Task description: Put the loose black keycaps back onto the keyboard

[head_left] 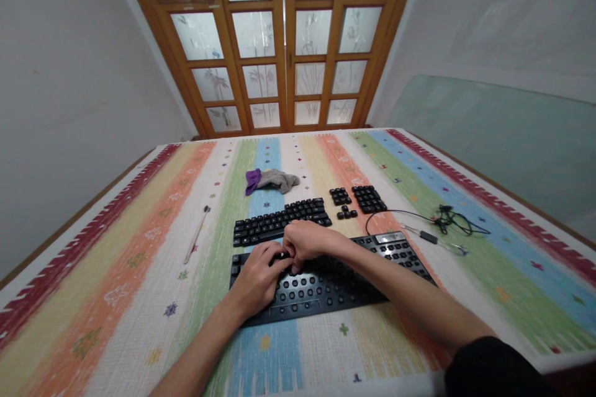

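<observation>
A black keyboard (pixel 321 298) lies on the striped tablecloth, with most of its key posts bare of keycaps. My left hand (pixel 261 276) rests over its left part, fingers curled and thumb drawn toward the fingertips. Crossing from the right, my right hand (pixel 302 243) bends down at the wrist, its fingers pinched together against the left hand's fingertips at the upper rows. Whatever sits between the fingers is hidden. Just beyond the hands lies a block of loose black keycaps (pixel 263 226), set out in keyboard order.
Right of that block are a small keycap group (pixel 340 196), arrow keycaps (pixel 346 213) and number-pad keycaps (pixel 369 200). A purple-and-grey cloth (pixel 279 180) lies behind. A thin brush (pixel 197 234) is at left. A coiled cable (pixel 449 220) and black-handled wire tool (pixel 428 237) lie right.
</observation>
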Tool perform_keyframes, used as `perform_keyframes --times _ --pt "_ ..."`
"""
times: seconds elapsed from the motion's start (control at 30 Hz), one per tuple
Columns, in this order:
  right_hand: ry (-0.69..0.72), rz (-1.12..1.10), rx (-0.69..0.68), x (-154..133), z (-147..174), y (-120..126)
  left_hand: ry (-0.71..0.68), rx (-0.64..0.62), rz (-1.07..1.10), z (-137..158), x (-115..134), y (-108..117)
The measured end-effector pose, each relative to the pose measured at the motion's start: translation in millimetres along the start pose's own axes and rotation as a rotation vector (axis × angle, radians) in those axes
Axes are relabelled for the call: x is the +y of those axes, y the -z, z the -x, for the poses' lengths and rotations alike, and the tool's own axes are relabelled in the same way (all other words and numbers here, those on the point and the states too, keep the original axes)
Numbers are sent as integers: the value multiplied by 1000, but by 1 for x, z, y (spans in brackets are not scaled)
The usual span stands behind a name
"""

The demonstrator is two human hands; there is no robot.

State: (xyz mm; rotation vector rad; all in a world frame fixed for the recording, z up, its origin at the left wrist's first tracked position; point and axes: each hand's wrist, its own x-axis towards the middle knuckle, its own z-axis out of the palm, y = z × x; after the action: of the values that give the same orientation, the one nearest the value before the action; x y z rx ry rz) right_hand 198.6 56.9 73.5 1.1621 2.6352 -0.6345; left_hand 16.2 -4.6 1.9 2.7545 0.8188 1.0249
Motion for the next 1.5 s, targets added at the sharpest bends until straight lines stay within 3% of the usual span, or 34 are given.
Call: perform_keyframes --times 0.3,0.6,0.77,0.9,1.0,1.17,1.5 --pt "-110 192 84 -16 -6 -10 47 -46 -2 1 1 -3" --pt "-81 108 25 15 4 -4 16 -33 18 0 -1 -3" --pt "1 -140 241 49 -2 6 25 -41 28 -1 0 -1" --pt "-99 -150 458 69 -13 12 11 -57 20 1 -1 -2" --pt "-141 -137 543 76 -23 11 -13 -60 -1 2 -2 -3" --pt "-169 -104 559 79 -38 5 3 -66 7 1 -1 -3" --pt "-213 -35 465 82 -63 0 79 -10 96 -1 1 -2"
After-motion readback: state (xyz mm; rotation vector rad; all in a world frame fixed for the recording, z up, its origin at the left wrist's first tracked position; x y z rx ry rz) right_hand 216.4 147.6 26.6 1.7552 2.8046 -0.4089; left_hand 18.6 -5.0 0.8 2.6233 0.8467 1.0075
